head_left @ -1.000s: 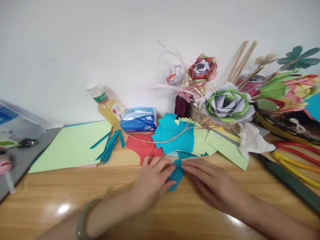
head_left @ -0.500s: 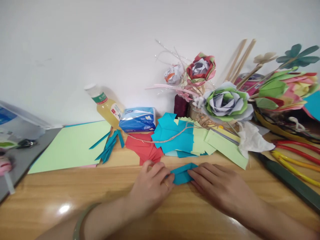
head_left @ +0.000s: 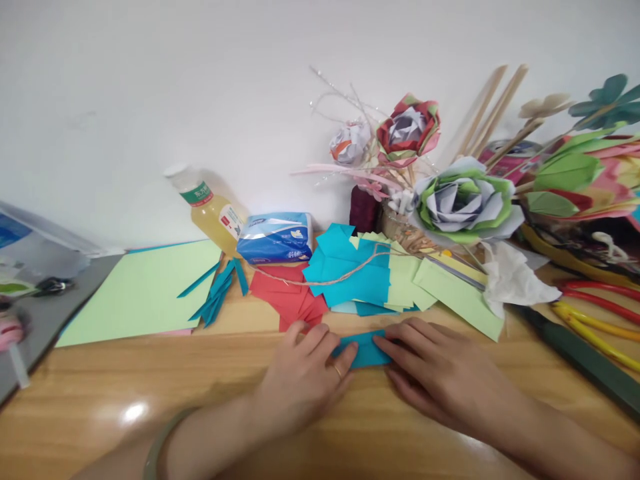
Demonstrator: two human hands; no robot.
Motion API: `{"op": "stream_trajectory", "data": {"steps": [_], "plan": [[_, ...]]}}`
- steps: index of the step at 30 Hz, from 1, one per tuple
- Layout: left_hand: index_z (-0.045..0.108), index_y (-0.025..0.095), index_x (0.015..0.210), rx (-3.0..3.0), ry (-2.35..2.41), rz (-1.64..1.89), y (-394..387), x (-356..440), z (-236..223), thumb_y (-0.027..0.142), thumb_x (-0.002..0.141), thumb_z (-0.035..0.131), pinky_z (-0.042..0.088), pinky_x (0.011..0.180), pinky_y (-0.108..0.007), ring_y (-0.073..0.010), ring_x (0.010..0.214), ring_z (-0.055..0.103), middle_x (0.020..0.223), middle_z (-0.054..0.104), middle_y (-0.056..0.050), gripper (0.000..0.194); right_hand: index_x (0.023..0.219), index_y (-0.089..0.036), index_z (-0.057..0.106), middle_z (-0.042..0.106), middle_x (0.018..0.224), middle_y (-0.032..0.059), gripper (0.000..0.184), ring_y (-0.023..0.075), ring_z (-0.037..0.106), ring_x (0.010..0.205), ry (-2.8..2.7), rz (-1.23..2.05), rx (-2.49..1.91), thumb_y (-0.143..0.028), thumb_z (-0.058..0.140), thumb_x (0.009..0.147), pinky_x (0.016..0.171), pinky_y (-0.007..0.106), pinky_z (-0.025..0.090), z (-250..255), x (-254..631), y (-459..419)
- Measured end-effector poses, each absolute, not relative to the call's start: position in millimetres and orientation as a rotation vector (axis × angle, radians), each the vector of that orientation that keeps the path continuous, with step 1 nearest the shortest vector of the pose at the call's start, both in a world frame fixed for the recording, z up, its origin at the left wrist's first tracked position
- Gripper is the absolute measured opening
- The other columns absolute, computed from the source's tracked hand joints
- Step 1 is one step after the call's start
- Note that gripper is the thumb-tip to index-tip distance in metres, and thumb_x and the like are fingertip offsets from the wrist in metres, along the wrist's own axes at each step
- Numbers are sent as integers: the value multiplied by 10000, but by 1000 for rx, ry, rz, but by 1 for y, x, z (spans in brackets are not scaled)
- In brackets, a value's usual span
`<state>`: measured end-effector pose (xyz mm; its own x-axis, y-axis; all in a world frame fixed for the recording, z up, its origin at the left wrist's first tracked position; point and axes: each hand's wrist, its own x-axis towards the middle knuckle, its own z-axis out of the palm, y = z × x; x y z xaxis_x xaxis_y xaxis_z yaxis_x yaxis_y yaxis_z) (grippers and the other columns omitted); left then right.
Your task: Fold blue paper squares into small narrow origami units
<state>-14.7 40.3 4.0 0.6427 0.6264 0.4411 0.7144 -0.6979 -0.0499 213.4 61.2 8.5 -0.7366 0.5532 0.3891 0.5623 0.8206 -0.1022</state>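
A folded piece of blue paper (head_left: 369, 350) lies on the wooden table between my hands, its upper flap down nearly flat. My left hand (head_left: 311, 365) has its bent fingers closed over the left end, with the fingertips pressing on the sheet. At the opposite end, my right hand (head_left: 434, 363) grips the paper with its fingers together and fingertips on the fold. Parts of both ends are hidden under my fingers. Just behind lie red paper pieces (head_left: 289, 293) and a pile of blue paper squares (head_left: 345, 267), with a length of twine (head_left: 330, 281) across them.
A tissue pack (head_left: 275, 238) and a leaning drink bottle (head_left: 213, 213) stand by the wall. Green sheets (head_left: 135, 293) with blue strips (head_left: 217, 297) lie left. Paper flowers (head_left: 465, 203), a crumpled tissue (head_left: 517, 280) and red-handled scissors or pliers (head_left: 600, 300) are right.
The raised upper flap of the blue paper has come down flatter. My right fingertips have shifted slightly up and left onto the fold; my left thumb has moved slightly right over the paper.
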Motion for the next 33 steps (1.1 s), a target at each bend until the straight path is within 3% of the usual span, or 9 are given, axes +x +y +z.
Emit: {"op": "stream_trajectory", "data": {"steps": [5,11,18,26,33], "plan": [[656,189,898,-2632,-1109,-746,42,-17,-1,165,869,565,348,707,-343,-179,776,537,798,637,-11,99,957,-160,632,619,838,60,170,194,557,764,-2613,68,-766,-176,480,881,648,327,473,6,216,64],[700,216,919,-2919,-1429,-956,46,-21,7,267,840,627,418,717,-336,-195,831,540,883,644,-34,119,896,-202,621,609,868,42,160,169,561,792,-2528,355,-860,-171,464,899,670,301,454,6,218,66],[707,226,735,-2923,-1873,-1179,49,-20,8,190,733,740,441,740,-331,-184,817,549,806,678,4,49,789,-205,568,577,822,34,145,165,553,768,-2423,585,-1047,-193,462,886,647,293,434,5,216,67],[627,192,638,-2904,-2018,-1065,48,-15,13,111,703,741,413,746,-332,-183,827,538,820,668,21,154,774,-206,563,571,780,34,154,177,544,731,-2392,563,-1136,-235,467,891,624,305,416,2,210,66],[591,176,703,-2908,-1998,-829,48,-11,16,123,817,616,385,751,-351,-189,827,503,814,645,8,128,739,-195,528,539,750,39,176,187,509,708,-2398,469,-1177,-207,433,887,613,320,399,4,203,61]]}}
